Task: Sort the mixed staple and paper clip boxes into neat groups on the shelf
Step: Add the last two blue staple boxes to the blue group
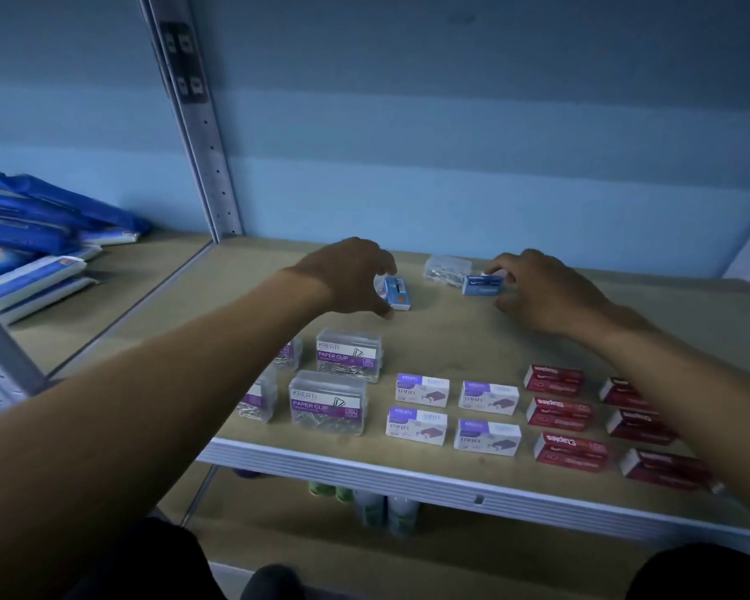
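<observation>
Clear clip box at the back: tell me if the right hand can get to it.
Probably yes: the clear clip box sits just beyond the right hand, with nothing between, though that hand already holds a blue box.

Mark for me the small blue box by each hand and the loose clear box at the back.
Left blue box [397, 292], head view, on its top face.
Right blue box [482, 284], head view, on its front face.
Clear box [447, 268], head view, on its lid.

The tan shelf [451, 335] carries clear paper clip boxes [328, 402] at front left, four white-and-purple staple boxes [421, 389] in the middle and red staple boxes [559, 413] at right. Farther back lie two small blue boxes [397, 292] and a clear box [447, 268].
</observation>
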`<act>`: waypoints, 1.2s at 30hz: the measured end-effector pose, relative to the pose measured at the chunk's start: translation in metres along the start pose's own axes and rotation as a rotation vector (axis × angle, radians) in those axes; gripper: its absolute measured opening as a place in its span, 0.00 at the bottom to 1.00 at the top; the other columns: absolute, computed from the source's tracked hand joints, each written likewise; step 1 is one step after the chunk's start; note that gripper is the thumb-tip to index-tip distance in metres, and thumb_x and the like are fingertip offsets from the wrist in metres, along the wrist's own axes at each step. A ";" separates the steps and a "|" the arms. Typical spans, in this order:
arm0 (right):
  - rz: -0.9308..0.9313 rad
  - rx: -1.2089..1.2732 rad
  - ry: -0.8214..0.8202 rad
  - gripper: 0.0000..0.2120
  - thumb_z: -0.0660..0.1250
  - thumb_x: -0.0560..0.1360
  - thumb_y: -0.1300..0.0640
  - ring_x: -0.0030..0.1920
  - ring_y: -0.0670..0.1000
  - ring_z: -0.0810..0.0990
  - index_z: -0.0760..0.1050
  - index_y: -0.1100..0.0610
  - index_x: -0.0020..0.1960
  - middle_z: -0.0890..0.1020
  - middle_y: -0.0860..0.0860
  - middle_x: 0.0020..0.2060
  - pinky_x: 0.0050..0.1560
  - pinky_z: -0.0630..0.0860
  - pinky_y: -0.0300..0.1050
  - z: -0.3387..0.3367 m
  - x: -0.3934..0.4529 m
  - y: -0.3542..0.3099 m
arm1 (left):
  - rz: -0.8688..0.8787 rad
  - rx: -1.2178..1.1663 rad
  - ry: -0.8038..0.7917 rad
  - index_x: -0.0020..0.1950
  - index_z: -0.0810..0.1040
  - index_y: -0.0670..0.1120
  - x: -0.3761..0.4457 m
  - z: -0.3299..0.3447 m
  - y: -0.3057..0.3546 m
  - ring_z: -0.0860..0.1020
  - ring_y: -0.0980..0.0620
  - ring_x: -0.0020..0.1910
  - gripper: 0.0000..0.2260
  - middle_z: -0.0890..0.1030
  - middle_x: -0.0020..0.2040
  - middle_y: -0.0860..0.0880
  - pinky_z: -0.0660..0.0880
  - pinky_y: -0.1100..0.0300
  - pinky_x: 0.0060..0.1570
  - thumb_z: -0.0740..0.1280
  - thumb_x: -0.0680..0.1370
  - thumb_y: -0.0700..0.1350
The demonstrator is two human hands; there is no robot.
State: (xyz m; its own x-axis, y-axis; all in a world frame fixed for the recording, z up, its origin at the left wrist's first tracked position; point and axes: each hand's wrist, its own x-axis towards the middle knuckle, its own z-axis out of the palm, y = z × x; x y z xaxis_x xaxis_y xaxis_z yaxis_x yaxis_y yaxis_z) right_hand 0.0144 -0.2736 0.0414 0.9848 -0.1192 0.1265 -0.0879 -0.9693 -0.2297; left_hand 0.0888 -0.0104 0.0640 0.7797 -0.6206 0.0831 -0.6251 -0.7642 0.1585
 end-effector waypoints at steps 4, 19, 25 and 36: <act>0.013 -0.010 -0.002 0.22 0.64 0.75 0.56 0.62 0.57 0.74 0.72 0.42 0.67 0.73 0.49 0.58 0.60 0.75 0.57 0.005 0.011 0.001 | 0.021 0.039 -0.027 0.70 0.73 0.51 0.021 0.012 0.006 0.71 0.46 0.67 0.31 0.74 0.65 0.48 0.70 0.48 0.64 0.76 0.70 0.57; 0.056 0.084 0.109 0.07 0.68 0.73 0.55 0.50 0.53 0.76 0.77 0.42 0.44 0.72 0.48 0.47 0.47 0.72 0.47 0.026 0.030 0.003 | 0.000 0.035 -0.085 0.54 0.82 0.52 0.047 0.021 0.014 0.78 0.47 0.56 0.16 0.80 0.56 0.50 0.76 0.53 0.56 0.79 0.67 0.47; 0.062 0.195 0.119 0.09 0.74 0.70 0.51 0.48 0.50 0.80 0.77 0.40 0.34 0.79 0.43 0.43 0.49 0.79 0.49 0.018 0.028 0.004 | 0.066 -0.032 -0.083 0.57 0.82 0.50 0.046 0.020 0.020 0.76 0.51 0.52 0.17 0.77 0.56 0.50 0.74 0.57 0.54 0.77 0.69 0.48; -0.034 0.234 0.008 0.03 0.76 0.71 0.51 0.39 0.47 0.80 0.85 0.46 0.45 0.80 0.39 0.35 0.38 0.71 0.41 -0.006 -0.007 0.020 | 0.172 -0.304 -0.291 0.55 0.80 0.58 0.029 0.018 0.034 0.81 0.56 0.49 0.18 0.78 0.54 0.62 0.76 0.60 0.51 0.78 0.68 0.47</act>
State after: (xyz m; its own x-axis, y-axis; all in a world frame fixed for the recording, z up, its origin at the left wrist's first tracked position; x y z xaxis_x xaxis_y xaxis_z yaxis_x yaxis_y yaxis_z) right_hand 0.0052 -0.2931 0.0414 0.9852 -0.0900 0.1458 -0.0165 -0.8967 -0.4422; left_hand 0.0894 -0.0578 0.0543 0.5959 -0.7908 -0.1396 -0.6721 -0.5863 0.4522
